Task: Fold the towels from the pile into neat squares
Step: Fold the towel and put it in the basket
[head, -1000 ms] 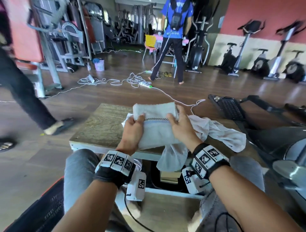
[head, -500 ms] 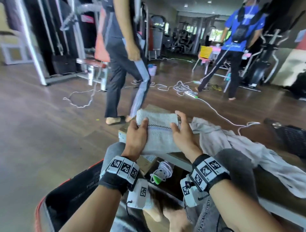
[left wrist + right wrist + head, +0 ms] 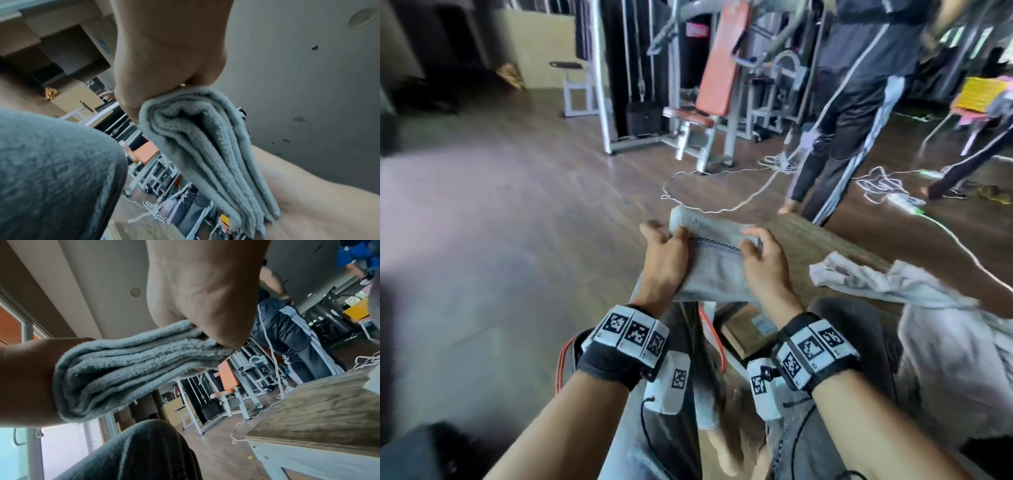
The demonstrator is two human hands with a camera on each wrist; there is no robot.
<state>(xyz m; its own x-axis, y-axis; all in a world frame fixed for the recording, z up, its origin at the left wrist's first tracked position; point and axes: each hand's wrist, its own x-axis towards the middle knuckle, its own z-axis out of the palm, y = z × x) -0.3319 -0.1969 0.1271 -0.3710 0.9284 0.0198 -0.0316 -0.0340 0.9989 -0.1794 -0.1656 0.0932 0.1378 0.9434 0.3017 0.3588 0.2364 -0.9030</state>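
I've got the folded grey towel (image 3: 714, 263) pinched between both hands, lifted clear of the tabletop (image 3: 822, 246) and held out over my knees, just left of the tabletop's near corner. My left hand (image 3: 666, 260) grips the towel's left edge, thumb on top near the stitched stripe, fingers curled under. My right hand (image 3: 763, 265) grips the right edge the same way, thumb on top. In the left wrist view the towel (image 3: 209, 154) hangs off the hand as a thick stack of layers, folded edges showing. In the right wrist view the same stack (image 3: 127, 369) runs sideways from one hand to the other, with the tabletop's wood edge (image 3: 314, 418) lower right (towel not touching it). A loose white towel (image 3: 887, 281) lies crumpled on the tabletop to the right, well apart from my hands. Behind it, a person in dark striped trousers (image 3: 849, 113) stands on the wooden floor (image 3: 524, 192) by the white cables (image 3: 726, 205).
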